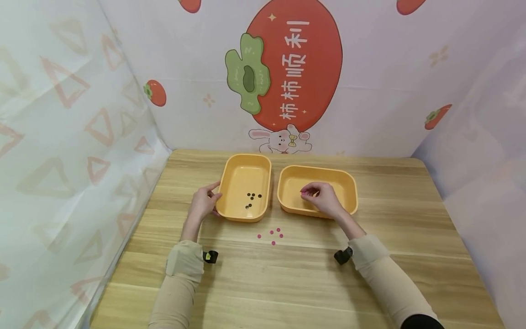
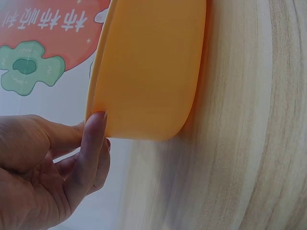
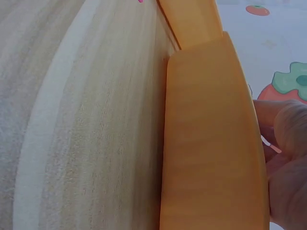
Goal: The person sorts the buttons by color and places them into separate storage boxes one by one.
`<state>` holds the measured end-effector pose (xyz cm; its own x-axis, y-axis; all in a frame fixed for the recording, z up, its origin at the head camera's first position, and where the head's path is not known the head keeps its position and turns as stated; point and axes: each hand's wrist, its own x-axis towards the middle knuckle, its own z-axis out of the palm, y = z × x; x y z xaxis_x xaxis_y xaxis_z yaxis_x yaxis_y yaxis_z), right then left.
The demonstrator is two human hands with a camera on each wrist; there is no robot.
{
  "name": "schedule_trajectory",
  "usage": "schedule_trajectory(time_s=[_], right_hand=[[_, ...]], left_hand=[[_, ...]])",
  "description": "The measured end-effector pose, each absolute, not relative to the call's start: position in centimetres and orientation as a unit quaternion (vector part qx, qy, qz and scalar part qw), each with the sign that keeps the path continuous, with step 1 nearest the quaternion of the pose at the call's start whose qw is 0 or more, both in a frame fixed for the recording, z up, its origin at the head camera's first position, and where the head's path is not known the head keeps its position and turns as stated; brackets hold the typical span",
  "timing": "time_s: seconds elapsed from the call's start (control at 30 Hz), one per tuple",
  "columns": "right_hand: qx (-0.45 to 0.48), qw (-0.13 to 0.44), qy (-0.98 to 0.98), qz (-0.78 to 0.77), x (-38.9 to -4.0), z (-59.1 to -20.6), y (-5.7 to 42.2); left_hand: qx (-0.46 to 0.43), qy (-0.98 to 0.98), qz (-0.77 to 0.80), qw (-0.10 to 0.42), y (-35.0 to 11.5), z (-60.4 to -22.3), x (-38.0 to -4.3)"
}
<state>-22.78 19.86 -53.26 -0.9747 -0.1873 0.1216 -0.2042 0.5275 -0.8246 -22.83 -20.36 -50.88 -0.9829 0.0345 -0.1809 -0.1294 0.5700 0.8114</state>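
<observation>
My left hand grips the left rim of an upright yellow-orange tray, thumb on one side and fingers on the other. Several small dark round pieces lie on that tray's floor. Over a second yellow-orange tray, set sideways, my right hand pinches a small pink piece between thumb and fingers. In the right wrist view the tray's wall hides the fingertips. On the table in front of the trays lie several small pink discs.
Both trays stand close together on a wood-grain table, near the printed backdrop at the table's far edge. A hanging cloth borders the left side. Each wrist carries a small black camera.
</observation>
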Motion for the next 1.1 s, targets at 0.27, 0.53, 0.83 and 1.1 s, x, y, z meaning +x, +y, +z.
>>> schedule_trajectory(time_s=[0.27, 0.53, 0.83, 1.1], right_hand=[[0.109, -0.050, -0.874, 0.470, -23.9, -53.4, 19.7], [0.108, -0.076, -0.876, 0.464, -24.9, -54.0, 19.8], [0.112, -0.070, -0.890, 0.437, -24.5, -53.8, 20.3], [0.147, -0.031, -0.868, 0.474, -22.4, -51.3, 19.3]], left_hand=[[-0.028, 0.881, 0.464, 0.088, -20.4, -50.8, -22.7], [-0.032, 0.879, 0.468, 0.090, -20.3, -50.9, -22.9], [-0.026, 0.880, 0.467, 0.084, -20.4, -51.2, -22.9], [-0.027, 0.882, 0.463, 0.084, -20.4, -51.0, -23.0]])
